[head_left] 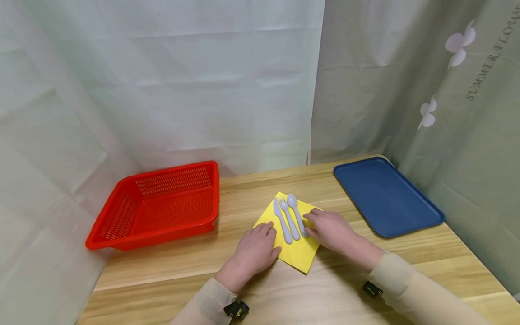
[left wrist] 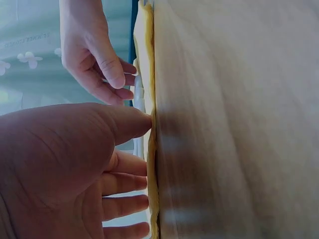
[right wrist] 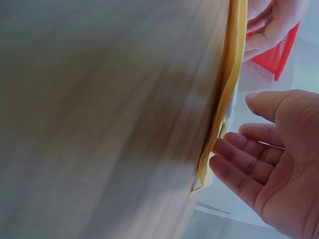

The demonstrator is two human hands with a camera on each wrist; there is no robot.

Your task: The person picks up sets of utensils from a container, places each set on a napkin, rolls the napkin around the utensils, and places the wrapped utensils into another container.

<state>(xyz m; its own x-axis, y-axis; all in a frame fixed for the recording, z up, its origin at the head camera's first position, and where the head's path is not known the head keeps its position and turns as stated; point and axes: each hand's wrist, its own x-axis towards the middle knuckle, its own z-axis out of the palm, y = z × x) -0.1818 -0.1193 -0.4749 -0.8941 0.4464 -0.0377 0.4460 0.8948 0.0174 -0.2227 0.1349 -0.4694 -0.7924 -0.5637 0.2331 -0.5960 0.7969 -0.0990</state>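
A folded yellow napkin (head_left: 298,259) lies on the wooden table, turned so one corner points toward the person. On it, side by side, are a pale plastic knife (head_left: 283,224), a fork (head_left: 290,222) and a spoon (head_left: 298,214). The left hand (head_left: 254,248) rests its fingertips on the napkin's left side; in the left wrist view its thumb (left wrist: 133,124) meets the folded edge. Over the right side, the right hand (head_left: 331,229) has its fingers beside the spoon handle. Its fingers (right wrist: 244,167) are loosely bent at the napkin's edge in the right wrist view.
A red perforated plastic basket (head_left: 211,223) stands at the left of the table. The blue tray (head_left: 386,194) lies at the right, near the table's far edge. Pale curtains (head_left: 203,81) hang behind and at both sides.
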